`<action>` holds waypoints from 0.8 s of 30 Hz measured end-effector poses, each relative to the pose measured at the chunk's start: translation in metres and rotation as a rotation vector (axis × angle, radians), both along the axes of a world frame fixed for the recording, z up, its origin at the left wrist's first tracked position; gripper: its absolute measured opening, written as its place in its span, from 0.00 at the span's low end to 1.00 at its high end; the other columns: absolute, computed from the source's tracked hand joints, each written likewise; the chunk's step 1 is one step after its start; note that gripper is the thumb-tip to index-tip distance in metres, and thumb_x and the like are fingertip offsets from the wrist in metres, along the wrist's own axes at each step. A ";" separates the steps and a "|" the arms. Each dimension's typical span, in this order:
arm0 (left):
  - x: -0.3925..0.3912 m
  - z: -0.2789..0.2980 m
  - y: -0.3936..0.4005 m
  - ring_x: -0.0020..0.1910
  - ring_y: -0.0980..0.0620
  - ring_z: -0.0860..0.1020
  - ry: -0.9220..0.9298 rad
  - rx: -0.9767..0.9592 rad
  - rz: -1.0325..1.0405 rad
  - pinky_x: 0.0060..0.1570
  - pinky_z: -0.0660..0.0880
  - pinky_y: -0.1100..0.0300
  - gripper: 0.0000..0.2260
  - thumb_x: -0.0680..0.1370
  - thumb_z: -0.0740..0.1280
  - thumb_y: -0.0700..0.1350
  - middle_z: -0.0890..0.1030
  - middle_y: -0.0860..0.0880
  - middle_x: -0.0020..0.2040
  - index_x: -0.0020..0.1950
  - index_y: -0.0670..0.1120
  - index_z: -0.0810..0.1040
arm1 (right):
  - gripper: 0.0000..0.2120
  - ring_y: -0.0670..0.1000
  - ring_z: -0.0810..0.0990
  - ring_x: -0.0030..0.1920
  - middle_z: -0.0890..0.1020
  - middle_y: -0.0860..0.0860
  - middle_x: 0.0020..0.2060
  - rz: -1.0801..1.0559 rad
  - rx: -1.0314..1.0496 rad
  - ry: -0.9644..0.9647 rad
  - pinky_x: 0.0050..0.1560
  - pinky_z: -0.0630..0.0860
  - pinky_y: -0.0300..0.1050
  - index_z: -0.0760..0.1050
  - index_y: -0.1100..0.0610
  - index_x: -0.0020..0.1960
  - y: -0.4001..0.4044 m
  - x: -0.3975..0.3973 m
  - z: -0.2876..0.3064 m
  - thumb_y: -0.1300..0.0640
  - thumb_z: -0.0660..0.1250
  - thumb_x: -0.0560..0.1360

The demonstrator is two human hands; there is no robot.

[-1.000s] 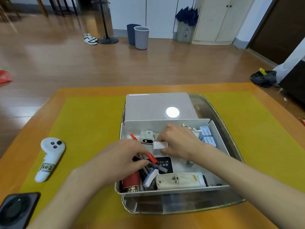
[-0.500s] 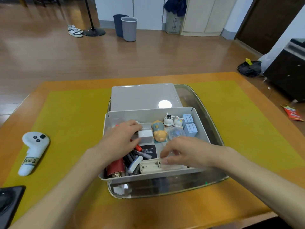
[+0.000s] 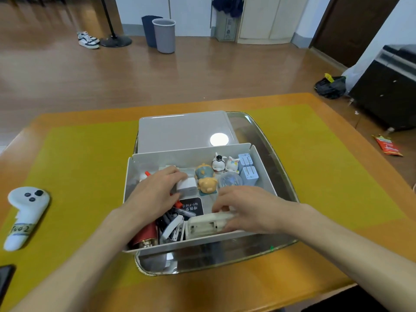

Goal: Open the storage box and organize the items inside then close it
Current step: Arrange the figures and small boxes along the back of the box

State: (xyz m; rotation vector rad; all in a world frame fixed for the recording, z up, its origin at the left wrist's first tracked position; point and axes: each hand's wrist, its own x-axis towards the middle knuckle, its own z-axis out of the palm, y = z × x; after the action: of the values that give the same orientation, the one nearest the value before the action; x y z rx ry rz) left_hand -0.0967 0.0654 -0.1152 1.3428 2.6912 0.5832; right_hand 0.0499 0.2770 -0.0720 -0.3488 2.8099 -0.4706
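Head view: storage box [image 3: 132, 194] sits open on the metal tray [image 3: 279, 176], lid [image 3: 180, 131] behind it. Sorting step, I judge. Left hand [image 3: 155, 194] pinches the white cube [image 3: 186, 185]; right hand [image 3: 245, 208] grips the cream device [image 3: 202, 226] at the near wall. Next: seat it flat. Tight inside; mat [image 3: 81, 167] offers room.

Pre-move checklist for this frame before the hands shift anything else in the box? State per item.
1. Lid off and lying behind the storage box: ok.
2. Box sits inside the metal tray: ok.
3. Left hand contact: fingers touch the white cube; grip cannot tell.
4. Right hand on the cream device at the near wall: ok.
5. Figurines upright at the back: ok.
6. Near-left corner sorted: not ok, red cylinder and pens lie jumbled.
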 end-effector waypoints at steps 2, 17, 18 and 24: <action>0.000 -0.001 0.002 0.53 0.54 0.76 -0.005 0.016 0.007 0.43 0.70 0.57 0.14 0.76 0.72 0.47 0.75 0.59 0.53 0.60 0.56 0.77 | 0.14 0.40 0.73 0.44 0.75 0.38 0.45 -0.074 -0.061 -0.020 0.41 0.70 0.41 0.78 0.42 0.55 0.015 0.008 0.007 0.41 0.74 0.72; 0.016 0.017 0.016 0.46 0.50 0.78 -0.046 0.114 0.035 0.46 0.75 0.55 0.12 0.71 0.74 0.38 0.79 0.53 0.47 0.53 0.48 0.84 | 0.14 0.46 0.78 0.40 0.81 0.41 0.40 -0.418 0.158 0.037 0.34 0.71 0.47 0.73 0.43 0.51 0.057 0.028 0.031 0.43 0.72 0.70; 0.020 0.018 0.018 0.46 0.52 0.77 -0.059 0.132 0.013 0.47 0.75 0.55 0.12 0.71 0.74 0.38 0.79 0.54 0.47 0.53 0.49 0.84 | 0.13 0.47 0.78 0.41 0.81 0.41 0.42 -0.393 0.222 0.034 0.33 0.70 0.47 0.72 0.42 0.51 0.054 0.027 0.029 0.42 0.71 0.70; 0.041 0.010 0.037 0.46 0.55 0.76 -0.121 0.156 -0.031 0.51 0.75 0.57 0.10 0.74 0.73 0.43 0.77 0.56 0.47 0.55 0.49 0.83 | 0.13 0.50 0.77 0.38 0.78 0.44 0.39 -0.437 0.363 0.024 0.30 0.64 0.45 0.72 0.44 0.51 0.041 0.029 0.013 0.39 0.67 0.71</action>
State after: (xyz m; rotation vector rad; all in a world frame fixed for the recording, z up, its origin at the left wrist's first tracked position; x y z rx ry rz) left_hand -0.0554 0.1022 -0.1053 1.3335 2.5701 0.8582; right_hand 0.0793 0.3181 -0.0589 0.3411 2.9114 -0.0295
